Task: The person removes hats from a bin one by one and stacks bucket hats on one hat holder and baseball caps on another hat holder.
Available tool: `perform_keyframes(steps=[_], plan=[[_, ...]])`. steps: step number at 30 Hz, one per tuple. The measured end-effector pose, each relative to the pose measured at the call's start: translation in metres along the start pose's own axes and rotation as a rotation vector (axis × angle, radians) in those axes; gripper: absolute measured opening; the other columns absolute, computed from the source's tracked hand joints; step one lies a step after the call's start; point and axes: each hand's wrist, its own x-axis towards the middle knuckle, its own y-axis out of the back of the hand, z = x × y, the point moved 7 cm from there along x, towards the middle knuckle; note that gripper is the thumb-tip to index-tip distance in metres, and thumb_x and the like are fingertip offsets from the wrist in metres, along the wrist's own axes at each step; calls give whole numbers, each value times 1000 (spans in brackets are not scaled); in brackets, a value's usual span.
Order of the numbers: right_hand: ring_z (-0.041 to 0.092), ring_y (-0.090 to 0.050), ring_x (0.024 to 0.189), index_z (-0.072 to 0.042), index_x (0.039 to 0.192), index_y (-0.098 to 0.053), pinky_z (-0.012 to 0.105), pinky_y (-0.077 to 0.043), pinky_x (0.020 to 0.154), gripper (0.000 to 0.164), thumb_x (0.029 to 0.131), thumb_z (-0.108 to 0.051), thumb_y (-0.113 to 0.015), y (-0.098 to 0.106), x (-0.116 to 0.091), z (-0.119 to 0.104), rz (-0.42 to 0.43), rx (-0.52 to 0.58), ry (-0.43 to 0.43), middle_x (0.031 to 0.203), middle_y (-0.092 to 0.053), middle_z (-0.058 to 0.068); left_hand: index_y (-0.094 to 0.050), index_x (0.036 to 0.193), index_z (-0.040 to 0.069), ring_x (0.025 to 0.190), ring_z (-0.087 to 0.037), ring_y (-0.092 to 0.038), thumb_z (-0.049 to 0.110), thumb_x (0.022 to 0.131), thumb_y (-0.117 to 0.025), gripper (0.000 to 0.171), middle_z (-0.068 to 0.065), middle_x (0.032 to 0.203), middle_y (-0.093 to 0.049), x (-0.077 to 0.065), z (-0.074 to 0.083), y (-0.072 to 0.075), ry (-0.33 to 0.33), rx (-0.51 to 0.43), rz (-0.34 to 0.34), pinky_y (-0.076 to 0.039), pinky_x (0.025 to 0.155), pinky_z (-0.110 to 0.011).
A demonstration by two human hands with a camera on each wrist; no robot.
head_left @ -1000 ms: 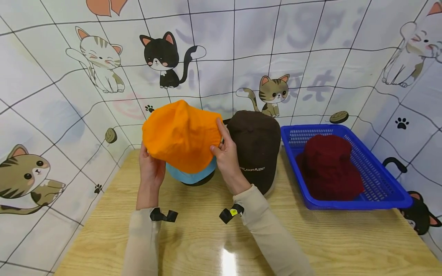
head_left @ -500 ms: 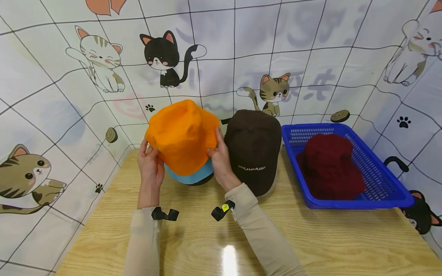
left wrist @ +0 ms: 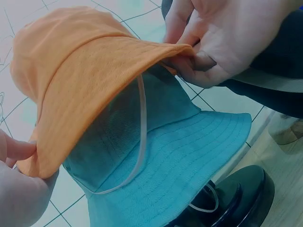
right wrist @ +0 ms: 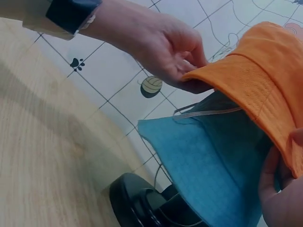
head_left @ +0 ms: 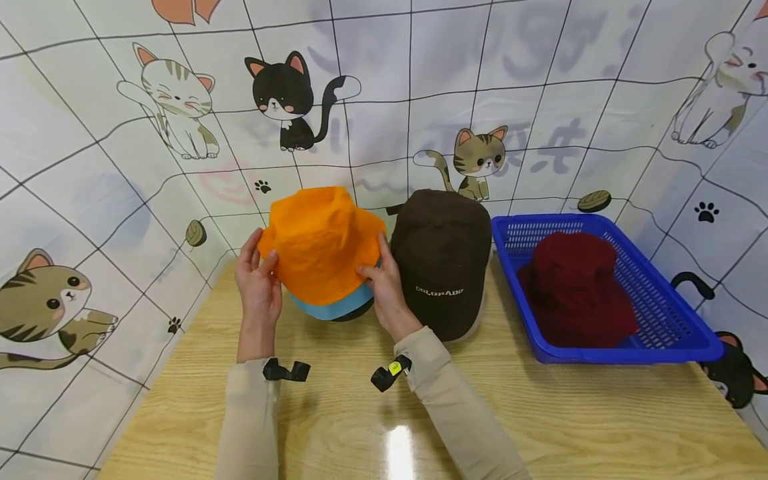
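An orange bucket hat (head_left: 318, 247) sits over a light blue bucket hat (left wrist: 189, 151), which rests on a black stand (left wrist: 251, 194). My left hand (head_left: 259, 287) pinches the orange brim on the left side. On the right side, my right hand (head_left: 389, 287) pinches the same brim between thumb and fingers. In the left wrist view the orange brim is lifted clear of the blue brim, and a pale cord hangs between the two hats. The top of the blue hat is hidden beneath the orange one.
A dark brown cap (head_left: 441, 267) with COLORADO lettering stands close to the right hand. Further right, a blue plastic basket (head_left: 672, 293) holds a dark red bucket hat (head_left: 579, 290). A cat-patterned wall covering (head_left: 372, 133) rises behind the wooden table (head_left: 336, 407).
The orange hat has come down lower over the blue hat and turned from tilted to more upright. Both hands still hold its brim; the right hand has shifted slightly left and down.
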Motion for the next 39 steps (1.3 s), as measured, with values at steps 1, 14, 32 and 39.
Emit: perform_keyframes(steps=[1,14,32,39], plan=[[24,-36,153,-34,166,-19,34,-42,104,89,96,10,-54,0,-1,2,5,13,0,175,-5,-8,-54,146,5,137,-25,-49,-20,97,-51,55,-14,161,-41,0,0,-2,1,5,-18,-54,103,-26],[30,-40,150,-30,167,-15,35,-45,105,88,98,2,-60,5,-5,27,21,98,-57,176,0,-3,-46,155,6,141,-27,-43,-23,94,-53,68,-7,164,-36,-4,1,-11,69,67,-96,-55,101,-27],[21,-48,129,-29,164,-25,29,-49,85,79,100,5,-55,13,-11,36,-33,126,-64,175,-4,-6,-36,160,8,146,-19,-35,-21,98,-47,70,-2,171,-22,5,-21,13,239,8,-42,-53,95,-17],[27,-41,147,-26,165,-24,23,-50,87,78,100,6,-53,6,-7,19,-43,109,0,175,-5,-5,-45,156,12,145,-20,-38,-29,93,-43,75,1,168,-31,4,-10,6,120,-91,-63,-56,89,-19]])
